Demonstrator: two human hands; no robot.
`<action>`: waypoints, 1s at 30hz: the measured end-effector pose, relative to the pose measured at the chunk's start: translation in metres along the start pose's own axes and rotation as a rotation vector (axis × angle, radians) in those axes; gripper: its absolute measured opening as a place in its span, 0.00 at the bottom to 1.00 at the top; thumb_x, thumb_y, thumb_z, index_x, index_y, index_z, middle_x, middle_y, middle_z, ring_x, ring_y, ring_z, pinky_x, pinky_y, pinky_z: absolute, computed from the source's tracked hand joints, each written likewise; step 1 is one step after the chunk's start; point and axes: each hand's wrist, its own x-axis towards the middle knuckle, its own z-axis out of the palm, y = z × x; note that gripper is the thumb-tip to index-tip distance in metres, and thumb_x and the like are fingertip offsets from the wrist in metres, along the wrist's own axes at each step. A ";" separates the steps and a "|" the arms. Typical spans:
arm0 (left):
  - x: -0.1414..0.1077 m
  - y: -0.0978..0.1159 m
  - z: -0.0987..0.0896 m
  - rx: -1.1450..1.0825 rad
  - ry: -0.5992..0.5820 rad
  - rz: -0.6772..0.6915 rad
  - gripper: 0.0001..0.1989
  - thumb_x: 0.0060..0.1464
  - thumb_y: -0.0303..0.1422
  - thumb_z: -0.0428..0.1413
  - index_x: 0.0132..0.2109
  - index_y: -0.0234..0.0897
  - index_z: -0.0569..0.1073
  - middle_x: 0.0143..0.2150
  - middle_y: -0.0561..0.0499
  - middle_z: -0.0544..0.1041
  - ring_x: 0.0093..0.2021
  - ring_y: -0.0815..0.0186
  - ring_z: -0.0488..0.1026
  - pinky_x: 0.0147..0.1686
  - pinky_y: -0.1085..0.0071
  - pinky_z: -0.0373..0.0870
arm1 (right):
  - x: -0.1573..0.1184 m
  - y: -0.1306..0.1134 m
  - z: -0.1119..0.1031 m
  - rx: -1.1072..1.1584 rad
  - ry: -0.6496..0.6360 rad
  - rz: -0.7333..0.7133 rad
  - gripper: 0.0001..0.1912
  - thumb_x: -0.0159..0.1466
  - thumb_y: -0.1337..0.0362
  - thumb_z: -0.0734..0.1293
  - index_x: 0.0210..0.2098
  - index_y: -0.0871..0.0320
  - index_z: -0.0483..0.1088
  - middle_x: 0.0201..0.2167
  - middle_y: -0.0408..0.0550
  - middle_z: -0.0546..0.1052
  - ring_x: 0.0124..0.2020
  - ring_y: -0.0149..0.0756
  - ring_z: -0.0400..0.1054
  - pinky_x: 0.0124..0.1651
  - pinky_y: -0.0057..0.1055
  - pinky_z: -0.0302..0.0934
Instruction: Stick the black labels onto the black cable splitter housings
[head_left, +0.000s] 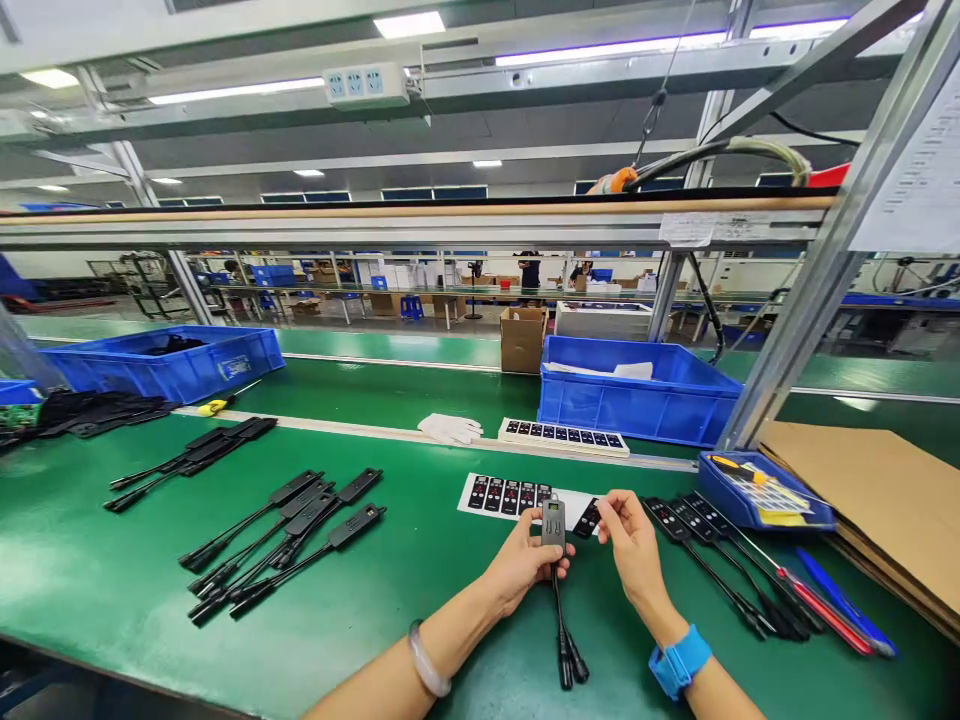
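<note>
My left hand (525, 560) grips a small black controller box (553, 525) whose cable hangs down and splits into two plugs. Pinched between the thumb and fingers of my right hand (628, 535) is a black label sticker (587, 518) with small printed marks. Behind both hands lies a white sticker sheet (487, 495) carrying a row of similar black labels. Several controllers with labels on their faces (679, 520) rest to the right of my right hand. On the left, several controllers without visible labels (307, 510) lie with their cables toward me.
Farther back stand a blue bin (630, 395), a second blue bin (172, 365), a white glove (450, 429) and another label strip (562, 437). At right are a small blue tray (765, 490), a red screwdriver (825, 610), a blue pen (844, 600) and cardboard sheets (877, 490).
</note>
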 end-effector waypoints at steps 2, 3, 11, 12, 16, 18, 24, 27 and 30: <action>-0.006 -0.001 -0.001 -0.014 -0.021 0.041 0.35 0.37 0.34 0.65 0.50 0.37 0.55 0.35 0.46 0.75 0.29 0.69 0.71 0.32 0.70 0.67 | -0.002 -0.003 0.002 0.001 -0.011 0.000 0.13 0.61 0.53 0.65 0.32 0.56 0.62 0.25 0.40 0.63 0.20 0.28 0.57 0.24 0.26 0.56; -0.008 0.000 -0.001 -0.013 -0.032 0.048 0.35 0.37 0.34 0.64 0.50 0.37 0.55 0.36 0.46 0.75 0.29 0.68 0.72 0.33 0.70 0.67 | -0.003 -0.004 0.003 0.000 -0.015 0.002 0.13 0.61 0.53 0.65 0.32 0.56 0.63 0.26 0.40 0.63 0.21 0.28 0.57 0.24 0.26 0.56; -0.014 0.002 0.001 -0.048 -0.105 -0.018 0.34 0.36 0.25 0.60 0.52 0.36 0.56 0.35 0.46 0.75 0.36 0.60 0.76 0.40 0.61 0.70 | -0.008 -0.006 0.009 -0.057 -0.087 0.064 0.15 0.56 0.52 0.68 0.31 0.58 0.66 0.26 0.42 0.67 0.22 0.30 0.58 0.23 0.25 0.53; -0.014 0.001 0.001 -0.058 -0.115 -0.018 0.34 0.36 0.25 0.60 0.52 0.36 0.55 0.36 0.46 0.76 0.36 0.60 0.76 0.41 0.61 0.70 | -0.008 -0.006 0.010 -0.063 -0.093 0.065 0.15 0.56 0.52 0.69 0.31 0.58 0.67 0.26 0.43 0.67 0.24 0.30 0.59 0.23 0.25 0.55; -0.014 0.001 0.001 -0.091 -0.155 -0.022 0.34 0.37 0.23 0.59 0.53 0.36 0.55 0.38 0.45 0.76 0.38 0.59 0.76 0.43 0.59 0.69 | -0.010 -0.005 0.012 -0.081 -0.101 0.056 0.15 0.56 0.53 0.69 0.31 0.58 0.68 0.27 0.45 0.69 0.28 0.34 0.63 0.27 0.27 0.59; -0.014 0.001 0.001 -0.100 -0.166 -0.021 0.34 0.38 0.23 0.59 0.53 0.36 0.55 0.38 0.45 0.76 0.38 0.58 0.76 0.43 0.59 0.69 | -0.011 -0.006 0.012 -0.082 -0.106 0.066 0.15 0.56 0.52 0.69 0.31 0.58 0.68 0.27 0.45 0.69 0.27 0.34 0.63 0.26 0.27 0.59; -0.015 0.002 0.002 -0.085 -0.185 -0.017 0.32 0.42 0.27 0.60 0.52 0.36 0.55 0.37 0.45 0.76 0.38 0.58 0.76 0.42 0.59 0.69 | -0.011 -0.008 0.012 -0.059 -0.104 0.094 0.15 0.55 0.53 0.70 0.31 0.58 0.68 0.26 0.44 0.69 0.25 0.33 0.63 0.24 0.26 0.59; -0.015 0.001 0.002 -0.065 -0.192 -0.008 0.30 0.44 0.28 0.60 0.52 0.36 0.55 0.36 0.45 0.76 0.37 0.60 0.76 0.42 0.61 0.70 | -0.012 -0.008 0.012 -0.064 -0.105 0.103 0.15 0.55 0.53 0.70 0.31 0.58 0.68 0.25 0.44 0.69 0.25 0.32 0.63 0.23 0.26 0.59; -0.015 0.000 0.002 -0.042 -0.200 0.005 0.29 0.44 0.28 0.60 0.52 0.36 0.55 0.36 0.46 0.76 0.37 0.60 0.76 0.41 0.61 0.70 | -0.011 -0.008 0.012 -0.078 -0.098 0.106 0.15 0.55 0.53 0.70 0.30 0.58 0.68 0.24 0.44 0.69 0.24 0.32 0.62 0.22 0.25 0.59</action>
